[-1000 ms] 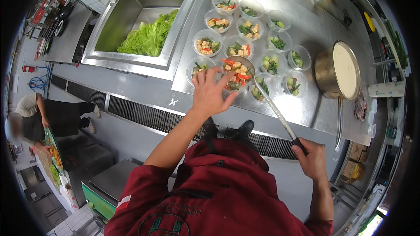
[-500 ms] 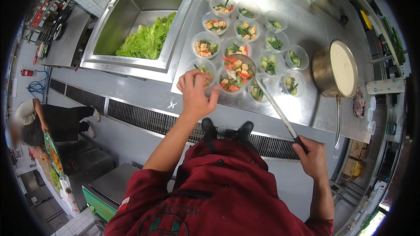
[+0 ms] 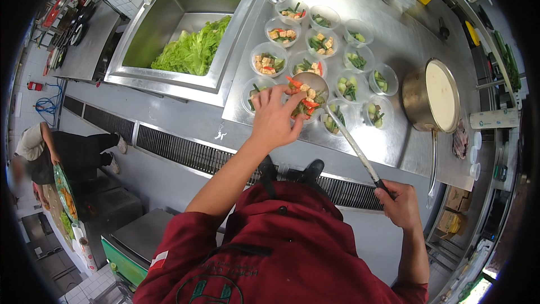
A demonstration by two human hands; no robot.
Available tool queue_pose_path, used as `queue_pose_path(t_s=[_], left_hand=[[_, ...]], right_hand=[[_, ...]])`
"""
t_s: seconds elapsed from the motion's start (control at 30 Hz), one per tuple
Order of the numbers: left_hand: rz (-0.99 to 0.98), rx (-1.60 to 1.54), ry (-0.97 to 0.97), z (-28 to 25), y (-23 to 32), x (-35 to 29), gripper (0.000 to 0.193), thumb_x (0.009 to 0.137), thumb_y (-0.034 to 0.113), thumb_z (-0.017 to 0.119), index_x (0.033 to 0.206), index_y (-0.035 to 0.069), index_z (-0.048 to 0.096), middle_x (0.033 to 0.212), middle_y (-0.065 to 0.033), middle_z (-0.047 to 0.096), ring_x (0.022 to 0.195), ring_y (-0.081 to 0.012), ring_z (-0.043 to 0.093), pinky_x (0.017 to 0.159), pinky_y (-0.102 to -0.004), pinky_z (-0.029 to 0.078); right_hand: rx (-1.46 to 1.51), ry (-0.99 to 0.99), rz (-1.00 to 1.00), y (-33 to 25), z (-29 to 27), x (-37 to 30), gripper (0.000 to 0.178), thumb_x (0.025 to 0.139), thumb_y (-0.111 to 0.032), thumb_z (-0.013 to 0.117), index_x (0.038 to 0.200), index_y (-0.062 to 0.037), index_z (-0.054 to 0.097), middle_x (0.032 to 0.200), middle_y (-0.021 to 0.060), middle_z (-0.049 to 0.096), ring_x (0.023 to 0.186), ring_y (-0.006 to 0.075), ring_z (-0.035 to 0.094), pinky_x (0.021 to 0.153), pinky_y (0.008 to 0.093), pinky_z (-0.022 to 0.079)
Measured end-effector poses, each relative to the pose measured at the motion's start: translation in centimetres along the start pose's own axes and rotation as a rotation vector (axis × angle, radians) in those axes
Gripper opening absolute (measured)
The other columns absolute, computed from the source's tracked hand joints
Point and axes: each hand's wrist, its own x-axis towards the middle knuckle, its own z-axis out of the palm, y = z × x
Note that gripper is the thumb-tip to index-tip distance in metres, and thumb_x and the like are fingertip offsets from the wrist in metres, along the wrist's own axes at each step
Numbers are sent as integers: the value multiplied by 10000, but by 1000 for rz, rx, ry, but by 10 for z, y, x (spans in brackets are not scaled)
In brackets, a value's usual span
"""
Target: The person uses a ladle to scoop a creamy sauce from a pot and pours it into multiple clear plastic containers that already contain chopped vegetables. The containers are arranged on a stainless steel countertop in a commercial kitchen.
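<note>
My right hand (image 3: 400,205) grips the dark handle of a long steel ladle (image 3: 349,138). Its bowl (image 3: 308,94) holds mixed vegetables and tofu over the steel counter (image 3: 388,28). My left hand (image 3: 275,114) reaches to the ladle bowl, fingertips pinched on the red and green pieces at its edge. Around the ladle stand several small clear plastic bowls (image 3: 269,59), some with tofu and vegetables, others (image 3: 349,86) with only green pieces.
A steel saucepan (image 3: 432,97) with pale sauce stands right of the bowls, handle toward me. A sink (image 3: 185,28) at the left holds green lettuce. A floor drain grate (image 3: 180,152) runs below the counter. Another person (image 3: 50,152) crouches at far left.
My left hand has moved forward from the counter's near edge to the ladle bowl and closed its fingers on the food there. The right hand keeps the ladle almost still.
</note>
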Motion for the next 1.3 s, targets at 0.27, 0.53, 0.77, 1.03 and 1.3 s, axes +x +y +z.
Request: queue_pose_path(t_s=[0.27, 0.53, 0.77, 1.03, 1.3], left_hand=[[2, 74, -80, 5, -8, 8, 391, 688, 209, 704, 1074, 150, 715, 1190, -108, 513, 1120, -345, 443, 964, -513, 311], [72, -20, -23, 4, -7, 10, 317, 677, 180, 689, 992, 151, 695, 1185, -111, 523, 1123, -358, 446, 952, -509, 311], [-88, -161, 260, -5, -29, -6, 253, 704, 134, 684, 928, 92, 573, 1139, -148, 534, 1062, -348, 464, 908, -480, 322], [-76, -194, 210, 5, -12, -29, 246, 801, 167, 726, 1041, 138, 680, 1066, -62, 599, 1085, -290, 518, 937, -446, 330], [114, -176, -109, 36, 47, -9, 432, 805, 279, 753, 1230, 212, 718, 1127, -67, 538, 1085, -308, 467, 949, -473, 325]], right_hand=[[211, -55, 103, 12, -1, -1, 160, 981, -145, 700, 1018, -1, 757, 603, -26, 536, 463, 55, 513, 424, 259, 402], [265, -82, 122, 17, -7, 1, 158, 994, -133, 677, 991, 10, 742, 624, -25, 546, 466, 47, 508, 409, 245, 389], [459, -78, 98, 23, -15, -1, 173, 995, -110, 661, 1021, 51, 720, 638, 8, 576, 452, 57, 512, 389, 233, 371], [416, 50, 224, 58, -31, -37, 178, 967, -105, 697, 1035, 58, 713, 655, 8, 581, 459, 56, 519, 394, 230, 374], [228, 181, 187, 84, 12, -51, 158, 919, -122, 764, 979, 20, 735, 607, -20, 556, 491, 46, 501, 450, 257, 401]])
